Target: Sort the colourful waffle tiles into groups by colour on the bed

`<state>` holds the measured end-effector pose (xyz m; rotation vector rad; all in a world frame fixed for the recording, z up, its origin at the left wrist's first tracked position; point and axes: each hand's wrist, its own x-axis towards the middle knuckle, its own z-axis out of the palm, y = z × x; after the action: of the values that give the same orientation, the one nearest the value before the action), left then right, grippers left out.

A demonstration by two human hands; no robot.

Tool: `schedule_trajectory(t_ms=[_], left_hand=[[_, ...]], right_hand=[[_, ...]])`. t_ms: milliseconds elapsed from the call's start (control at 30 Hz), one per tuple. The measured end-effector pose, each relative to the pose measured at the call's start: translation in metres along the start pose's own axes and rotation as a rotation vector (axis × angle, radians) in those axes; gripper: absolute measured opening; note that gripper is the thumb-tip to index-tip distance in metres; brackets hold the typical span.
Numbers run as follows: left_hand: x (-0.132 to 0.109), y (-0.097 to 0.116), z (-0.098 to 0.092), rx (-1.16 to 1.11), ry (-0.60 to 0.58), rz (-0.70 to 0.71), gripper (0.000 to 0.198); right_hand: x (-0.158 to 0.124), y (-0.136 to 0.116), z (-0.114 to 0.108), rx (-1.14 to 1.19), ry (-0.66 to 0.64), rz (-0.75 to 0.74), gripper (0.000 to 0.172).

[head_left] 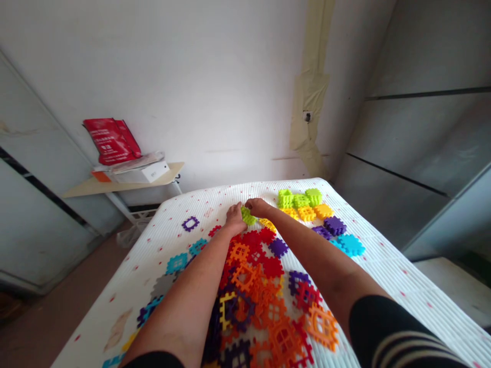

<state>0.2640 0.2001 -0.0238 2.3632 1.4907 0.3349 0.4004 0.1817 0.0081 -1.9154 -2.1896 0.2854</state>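
Both my arms reach to the far middle of a white quilted cover. My left hand (pixel 235 220) grips the left side of a lime green interlocking plastic tile (pixel 248 216). On its far right side, the bent fingers of my right hand (pixel 258 206) close on the same tile. Just to the right, partly behind my right forearm, lies a yellow tile (pixel 267 224). Red tiles (pixel 253 239) spread out nearer to me, with a purple tile (pixel 279 248) beside them.
Green pieces (pixel 300 199), yellow tiles (pixel 307 213), purple tiles (pixel 334 225) and blue tiles (pixel 351 245) are grouped at the right. A heap of orange tiles (pixel 284 337) lies between my arms. One purple frame (pixel 190 223) sits at left. A side table (pixel 174 173) holds a red bag (pixel 111 140).
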Motion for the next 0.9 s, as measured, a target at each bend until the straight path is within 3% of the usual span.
schedule_trajectory(t_ms=[133,333,533,733,900], left_hand=[[0.001,0.002,0.001,0.027,-0.007,0.0,0.095],[0.002,0.004,0.004,0.08,-0.017,0.03,0.048],[0.001,-0.002,-0.005,0.128,-0.046,0.062,0.045],[0.01,-0.005,-0.011,0.15,-0.089,0.048,0.043],[0.007,-0.001,-0.016,0.149,-0.1,0.041,0.04]], right_hand=[[0.0,-0.003,0.001,0.012,0.027,-0.005,0.047],[-0.002,-0.008,0.001,0.036,0.066,0.017,0.042],[-0.022,0.003,-0.027,0.077,0.165,0.022,0.049],[-0.094,0.007,-0.065,0.267,0.312,-0.091,0.043],[-0.191,-0.007,-0.061,0.358,0.276,-0.218,0.04]])
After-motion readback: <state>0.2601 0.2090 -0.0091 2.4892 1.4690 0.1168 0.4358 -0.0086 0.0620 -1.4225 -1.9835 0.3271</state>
